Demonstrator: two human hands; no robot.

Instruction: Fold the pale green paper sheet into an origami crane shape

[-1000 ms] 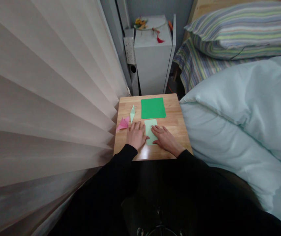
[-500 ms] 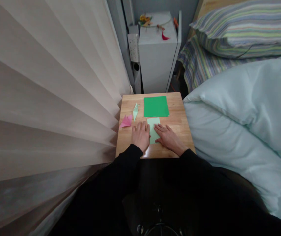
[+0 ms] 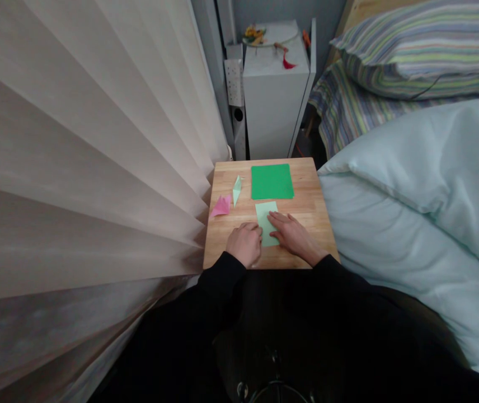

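A light green sheet of paper (image 3: 264,212), an upright rectangle that looks folded, lies on the small wooden table (image 3: 306,190). Across its right part my right hand (image 3: 294,235) rests flat, fingers stretched out. My left hand (image 3: 244,243) is closed, its curled knuckles against the paper's left edge; the fingertips are hidden. Beyond the sheet is a stack of darker green square paper (image 3: 272,182). To the left are a pale green folded paper piece (image 3: 236,190) with pointed ends and a pink folded paper piece (image 3: 221,206).
A pleated curtain (image 3: 130,140) hangs close along the table's left side. On the right, a bed with a pale blue quilt (image 3: 403,168) and striped pillow (image 3: 432,45) adjoins the table. Behind stands a white cabinet (image 3: 275,112) with a red tassel (image 3: 287,62) on top.
My left hand has curled its fingers, which lay stretched out before, and drawn them back toward me along the paper's left edge. My right hand stays on the sheet. The view has shifted slightly.
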